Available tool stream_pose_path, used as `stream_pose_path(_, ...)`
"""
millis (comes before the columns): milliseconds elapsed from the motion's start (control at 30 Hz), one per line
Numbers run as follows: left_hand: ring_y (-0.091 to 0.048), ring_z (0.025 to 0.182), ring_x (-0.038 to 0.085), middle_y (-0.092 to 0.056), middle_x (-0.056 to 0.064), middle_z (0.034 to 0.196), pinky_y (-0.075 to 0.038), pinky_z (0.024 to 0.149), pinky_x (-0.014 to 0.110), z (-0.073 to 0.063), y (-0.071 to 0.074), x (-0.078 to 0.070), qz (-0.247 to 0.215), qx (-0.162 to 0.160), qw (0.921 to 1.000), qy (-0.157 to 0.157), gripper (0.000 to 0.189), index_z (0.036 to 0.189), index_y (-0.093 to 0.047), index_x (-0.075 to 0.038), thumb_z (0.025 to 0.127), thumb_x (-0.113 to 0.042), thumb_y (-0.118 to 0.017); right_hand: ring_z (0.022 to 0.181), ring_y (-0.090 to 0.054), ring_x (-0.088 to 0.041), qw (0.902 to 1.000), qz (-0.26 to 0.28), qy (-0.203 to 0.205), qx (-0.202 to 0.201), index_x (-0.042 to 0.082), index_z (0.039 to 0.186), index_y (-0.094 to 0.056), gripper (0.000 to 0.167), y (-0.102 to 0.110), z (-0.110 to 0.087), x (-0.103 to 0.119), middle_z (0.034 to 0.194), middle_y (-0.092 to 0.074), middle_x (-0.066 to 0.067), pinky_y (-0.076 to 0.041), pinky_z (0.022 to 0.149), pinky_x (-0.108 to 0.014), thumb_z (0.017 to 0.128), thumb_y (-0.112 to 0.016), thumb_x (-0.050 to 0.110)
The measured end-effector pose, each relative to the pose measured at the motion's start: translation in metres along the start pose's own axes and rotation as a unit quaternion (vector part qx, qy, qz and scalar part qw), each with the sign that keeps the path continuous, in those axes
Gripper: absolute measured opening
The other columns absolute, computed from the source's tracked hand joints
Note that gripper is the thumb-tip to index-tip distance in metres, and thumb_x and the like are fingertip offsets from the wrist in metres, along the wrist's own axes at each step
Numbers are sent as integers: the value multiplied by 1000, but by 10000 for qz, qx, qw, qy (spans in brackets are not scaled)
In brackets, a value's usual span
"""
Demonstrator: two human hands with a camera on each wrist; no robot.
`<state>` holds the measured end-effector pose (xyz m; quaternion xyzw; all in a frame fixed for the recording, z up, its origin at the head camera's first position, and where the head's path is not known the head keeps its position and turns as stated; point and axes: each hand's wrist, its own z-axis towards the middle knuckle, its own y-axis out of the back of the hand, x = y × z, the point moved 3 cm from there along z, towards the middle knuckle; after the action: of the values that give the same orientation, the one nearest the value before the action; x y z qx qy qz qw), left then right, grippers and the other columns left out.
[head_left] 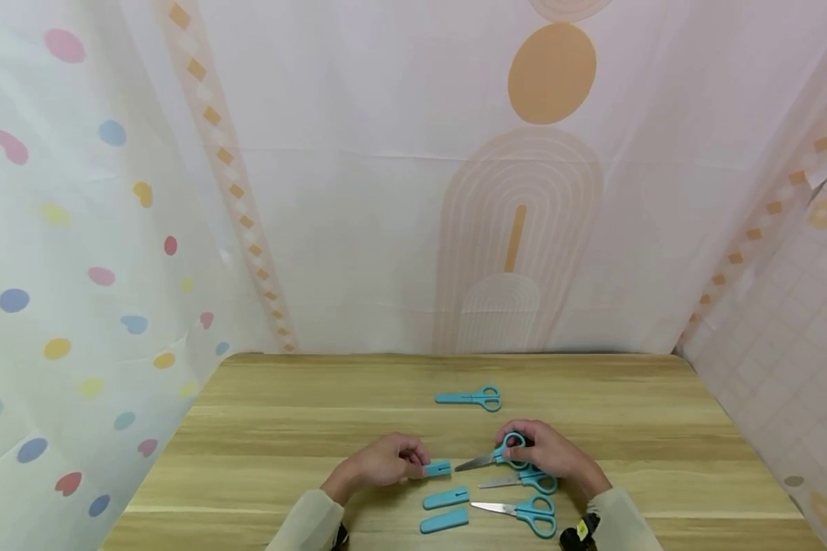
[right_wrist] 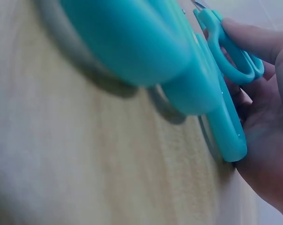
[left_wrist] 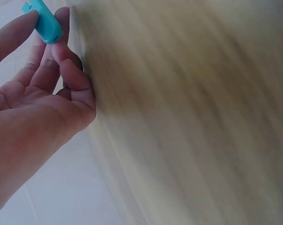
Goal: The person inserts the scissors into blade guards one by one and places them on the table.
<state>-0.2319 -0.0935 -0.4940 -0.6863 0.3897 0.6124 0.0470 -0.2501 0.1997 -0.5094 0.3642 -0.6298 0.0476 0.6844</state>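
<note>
- The left hand (head_left: 384, 461) is at the near middle of the table (head_left: 303, 398), its grip pinching a blue sheath (head_left: 437, 468) between thumb and fingers; in the left wrist view the other fingers are bent
- The right hand (head_left: 550, 450) has its grip pinching a pair of blue-handled scissors (head_left: 499, 454) by the handle, and the right wrist view shows the thumb on a handle loop
- The held scissors point left, their tip just beside the right end of the held sheath, with a narrow gap between the two
- A second pair of scissors (head_left: 527, 476) lies on the table just below the right hand, bare blade pointing left; whether the hand touches it I cannot tell
- A third pair of scissors (head_left: 526, 509) lies nearer the person, its blade also bare and pointing left
- Two loose sheaths (head_left: 446, 498) (head_left: 444, 521) lie one in front of the other, nearer the person than the held one and to the left of the bare blades
- A sheathed pair of scissors (head_left: 458, 398) lies farther back, beyond both hands, loops to the right
- Pale sleeves (head_left: 308, 520) (head_left: 620, 520) cover both forearms
- Behind the table hangs a pale patterned cloth (head_left: 358, 229), and a cloth with coloured spots (head_left: 76, 191) hangs on the left
</note>
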Motion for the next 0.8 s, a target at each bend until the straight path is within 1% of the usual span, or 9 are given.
stream_pose_path(133,-52,75,14,-62,1,84,-42,62,24,-1,1,-2,-276,82,9996,1,4,97,-67,-7,94,-9,-65,86,-53,-14,9996,237,25,-120,1,114,-62,21,2,-2,0,97,-58,-5,-45,78,-26,99,-60,17)
stream_pose_path(233,-53,76,15,-65,4,85,-42,65,24,-2,3,-5,-461,107,9988,-123,6,99,-66,-4,94,-8,-63,84,-50,-14,9988,410,96,-233,-1,115,-59,22,4,-4,0,95,-54,-5,-43,76,-26,100,-58,15)
stream_pose_path(367,-57,78,16,-69,11,90,-45,68,27,-3,7,-11,-605,90,9976,-320,9,100,-65,-2,95,-10,-63,85,-48,-14,9983,459,153,-322,-3,116,-57,21,6,-5,2,96,-52,-7,-42,75,-26,101,-56,12)
stream_pose_path(500,-62,79,19,-72,17,95,-50,71,30,-7,11,-14,-702,49,9966,-428,11,102,-65,-2,97,-9,-60,87,-48,-16,9981,503,90,-356,-4,116,-56,22,9,-4,4,98,-51,-8,-42,77,-27,101,-56,13)
stream_pose_path(600,-62,79,20,-72,20,98,-53,72,31,-10,13,-16,-783,56,9957,-482,13,104,-66,0,98,-7,-57,88,-47,-18,9980,498,108,-378,-4,116,-54,23,12,-4,5,99,-51,-8,-42,77,-28,101,-55,13)
stream_pose_path(667,-63,81,22,-72,20,99,-54,74,33,-12,14,-17,-805,58,9954,-511,15,106,-67,0,98,-6,-55,88,-48,-18,9980,459,127,-416,-4,116,-54,23,14,-5,5,99,-51,-8,-42,77,-27,102,-54,13)
stream_pose_path(800,-64,81,24,-72,21,100,-55,74,36,-15,17,-19,-877,33,9950,-467,17,109,-66,0,100,-6,-53,87,-56,-19,9968,719,129,-316,-6,116,-51,22,16,-6,5,96,-58,-11,-44,77,-28,103,-51,13)
